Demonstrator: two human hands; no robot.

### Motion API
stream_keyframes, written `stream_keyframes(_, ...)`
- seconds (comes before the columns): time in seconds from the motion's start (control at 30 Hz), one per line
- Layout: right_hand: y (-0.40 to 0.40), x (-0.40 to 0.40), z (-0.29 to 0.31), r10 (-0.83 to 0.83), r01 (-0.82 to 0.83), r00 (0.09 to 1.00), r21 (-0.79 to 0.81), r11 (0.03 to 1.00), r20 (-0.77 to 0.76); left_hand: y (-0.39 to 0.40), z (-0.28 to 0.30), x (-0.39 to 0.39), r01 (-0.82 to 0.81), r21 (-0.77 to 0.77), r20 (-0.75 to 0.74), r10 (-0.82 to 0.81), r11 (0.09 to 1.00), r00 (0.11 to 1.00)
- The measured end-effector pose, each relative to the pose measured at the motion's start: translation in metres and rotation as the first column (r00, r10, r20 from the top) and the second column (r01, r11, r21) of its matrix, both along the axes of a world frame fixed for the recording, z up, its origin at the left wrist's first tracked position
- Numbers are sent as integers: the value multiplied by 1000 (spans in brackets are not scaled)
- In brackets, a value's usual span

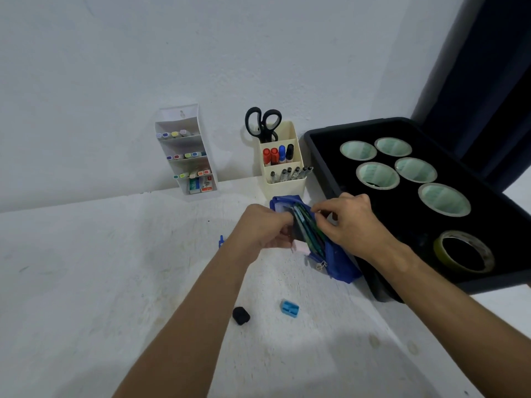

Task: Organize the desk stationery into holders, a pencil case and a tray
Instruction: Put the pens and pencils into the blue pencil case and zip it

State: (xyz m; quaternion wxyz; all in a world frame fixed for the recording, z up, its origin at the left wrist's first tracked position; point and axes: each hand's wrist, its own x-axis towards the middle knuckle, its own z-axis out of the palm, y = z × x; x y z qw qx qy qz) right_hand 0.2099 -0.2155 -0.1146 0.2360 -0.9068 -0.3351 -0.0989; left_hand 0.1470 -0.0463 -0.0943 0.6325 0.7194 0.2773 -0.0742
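Here, nearest to the camera, a small black eraser [240,315] and a blue sharpener [289,308] lie on the white desk [100,282], a little apart from each other. Both forearms reach forward above them to the blue pencil case [336,261], which lies on the desk with its right side touching the black tray [382,288]. The case is open, and several dark green pencils [306,225] lie inside it along its length. The left hand [263,226] has its fingers curled around the left edge of the case opening and holds it. The right hand [349,219] pinches the right edge of the opening between thumb and fingertips. A small blue object [221,241] shows on the desk just behind the left wrist; I cannot tell what it is.

In the tray, a roll of clear tape [465,252] lies at the near end, and five wider rolls [444,199] lie farther back. Behind the case stands a cream holder [283,186] with pens in the front compartment, coloured markers in the middle one, and black scissors [263,123] at the back. At the left, a white tiered holder [184,147] leans on the wall and keeps highlighters on its shelves.
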Motion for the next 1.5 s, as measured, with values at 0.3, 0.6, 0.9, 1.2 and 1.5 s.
stream_keyframes(0.3, 0, 1, -2, -5, 6, 1000, -11, 1000, 22, -16, -22, 31, -93, -28, -66, 91, 995, 994)
stream_keyframes(0.6, 1, 1, -3, -7, 7, 1000, -2, 1000, 7, -8, -50, 25, 38, 560, 43, -75, 827, 996)
stream_keyframes(0.9, 1, 8, -12, -34, 33, 999, -29, 999, -17, -5, -57, 21, 52, 602, 50, -103, 797, 993)
stream_keyframes(1.2, 1, 5, -7, -10, 10, 1000, -32, 999, -1, -6, -42, 20, 46, 638, 152, -184, 769, 971)
stream_keyframes(1.5, 1, 6, -9, -11, 11, 1000, -39, 999, -1, 21, -44, 3, 32, 708, 48, -94, 705, 994)
